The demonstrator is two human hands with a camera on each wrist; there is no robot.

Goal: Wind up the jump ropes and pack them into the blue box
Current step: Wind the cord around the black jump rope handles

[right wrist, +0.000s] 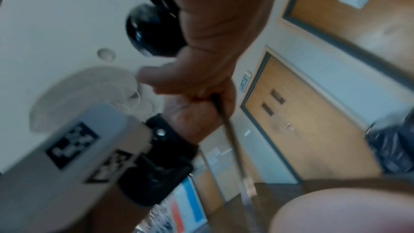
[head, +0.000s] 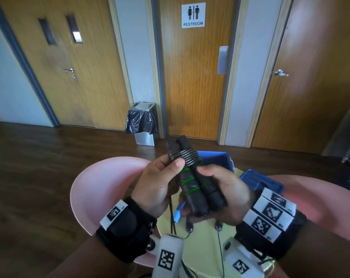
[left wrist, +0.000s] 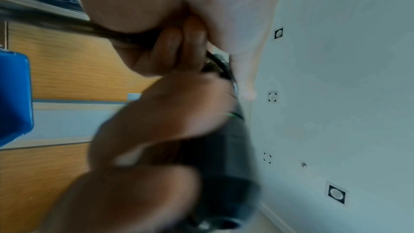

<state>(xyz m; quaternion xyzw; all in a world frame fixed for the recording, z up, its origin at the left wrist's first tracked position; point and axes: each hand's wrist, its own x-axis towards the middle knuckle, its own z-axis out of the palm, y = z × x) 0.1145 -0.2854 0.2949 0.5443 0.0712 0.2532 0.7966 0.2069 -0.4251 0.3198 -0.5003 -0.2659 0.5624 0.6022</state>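
Observation:
Two black foam jump rope handles [head: 192,187] with green rings are held together, upright, above the table. Dark rope [head: 185,155] is coiled in several turns round their upper part. My right hand [head: 216,189] grips the lower part of the handles. My left hand [head: 160,179] pinches the rope beside the coils, thumb on the winding; a loose strand [head: 171,215] hangs down from it. The blue box [head: 216,159] stands open just behind the hands, with its blue lid [head: 260,181] to the right. In the right wrist view the left hand [right wrist: 201,98] holds the rope [right wrist: 226,127].
A yellow-green round table [head: 202,255] lies under the hands, with pink chairs [head: 98,187] left and right. Green-corded handles [head: 218,227] of another rope lie on the table, near a small blue tag [head: 178,214]. A bin [head: 142,121] with a black liner stands by the restroom door.

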